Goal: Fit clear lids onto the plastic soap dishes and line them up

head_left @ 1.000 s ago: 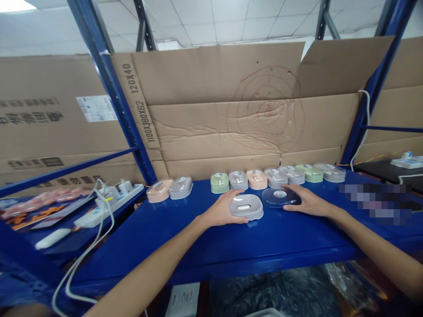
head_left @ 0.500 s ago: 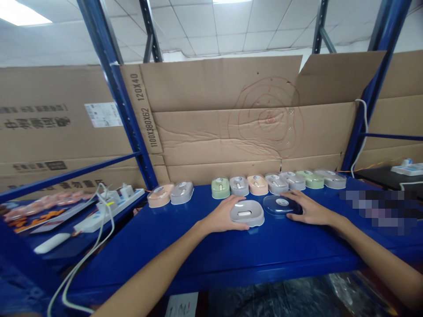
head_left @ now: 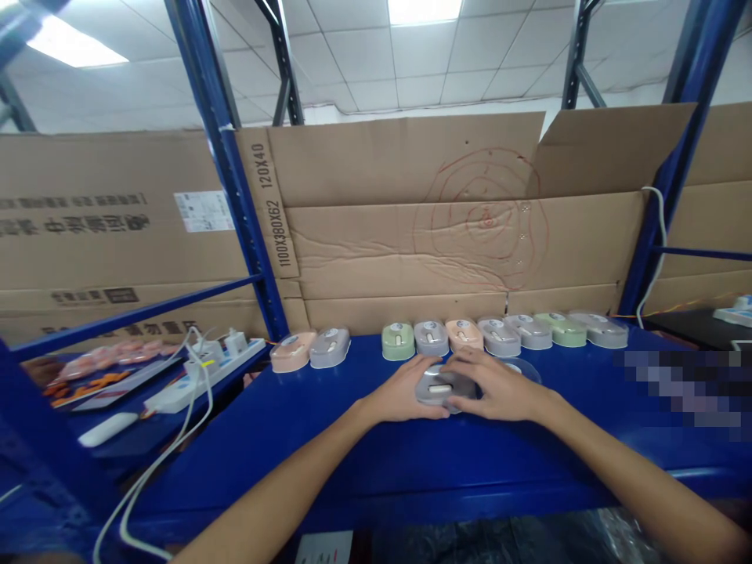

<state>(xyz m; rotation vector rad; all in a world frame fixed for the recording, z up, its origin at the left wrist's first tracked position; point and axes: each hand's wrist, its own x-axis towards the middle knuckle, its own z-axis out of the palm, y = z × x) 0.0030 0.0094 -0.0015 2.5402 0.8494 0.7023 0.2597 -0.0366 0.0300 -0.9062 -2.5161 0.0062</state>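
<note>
A grey oval case [head_left: 435, 387] with a small white piece in its middle lies on the blue shelf [head_left: 329, 439]. My left hand [head_left: 403, 393] holds its left side. My right hand [head_left: 492, 388] covers its right side, fingers over the top. Just behind my right hand, the rim of a clear oval lid [head_left: 520, 367] shows on the shelf, and the hand hides the rest of it. Behind, a row of several similar cases stands along the cardboard: peach [head_left: 292, 350], grey [head_left: 329, 346], green [head_left: 398, 341], and more to the right [head_left: 561, 329].
A cardboard wall [head_left: 399, 235] closes the back of the shelf. A blue rack upright [head_left: 235, 188] stands at the left. Beside it lies a white power strip [head_left: 203, 372] with cables hanging over the front edge. A blurred patch covers the right end of the shelf.
My right hand left the clear lid and moved left onto the grey case. My left hand stayed on the case. The view tilted up slightly.
</note>
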